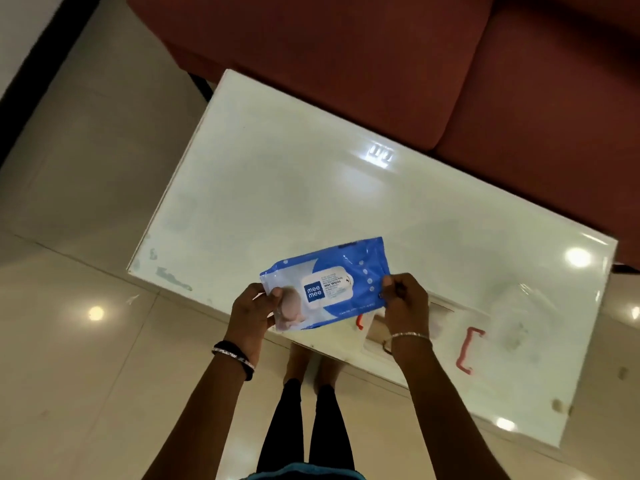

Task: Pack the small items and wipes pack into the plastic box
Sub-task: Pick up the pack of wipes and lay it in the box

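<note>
Left hand (251, 306) and right hand (405, 301), each grip clamped on the wipes pack (323, 285), hold it above the table (277, 188).

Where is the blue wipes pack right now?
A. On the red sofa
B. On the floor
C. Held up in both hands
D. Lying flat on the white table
C: the left hand grips one end of the wipes pack and the right hand the other, above the table.

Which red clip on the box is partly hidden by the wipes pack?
The clip nearer the left hand, just under the wipes pack; only its tip shows. The other clip is fully visible.
</note>
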The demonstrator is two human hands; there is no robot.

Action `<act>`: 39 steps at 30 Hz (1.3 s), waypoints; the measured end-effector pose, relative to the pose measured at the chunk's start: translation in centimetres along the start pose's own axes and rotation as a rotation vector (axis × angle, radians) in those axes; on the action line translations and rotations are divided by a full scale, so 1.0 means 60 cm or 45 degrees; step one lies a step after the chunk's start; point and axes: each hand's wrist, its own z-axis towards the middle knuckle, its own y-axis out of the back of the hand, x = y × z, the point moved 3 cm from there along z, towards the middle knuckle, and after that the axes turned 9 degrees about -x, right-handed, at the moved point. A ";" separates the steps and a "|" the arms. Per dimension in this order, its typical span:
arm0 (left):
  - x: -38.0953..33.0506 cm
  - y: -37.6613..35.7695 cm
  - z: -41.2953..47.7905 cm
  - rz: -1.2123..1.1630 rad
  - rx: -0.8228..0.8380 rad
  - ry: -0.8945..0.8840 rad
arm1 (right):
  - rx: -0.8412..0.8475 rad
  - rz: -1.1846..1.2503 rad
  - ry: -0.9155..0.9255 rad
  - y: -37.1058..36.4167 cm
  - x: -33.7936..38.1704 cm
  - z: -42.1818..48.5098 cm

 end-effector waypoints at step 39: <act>0.127 -0.393 -0.102 1.827 0.358 -0.961 | -0.372 -0.640 -0.232 0.239 -0.194 0.026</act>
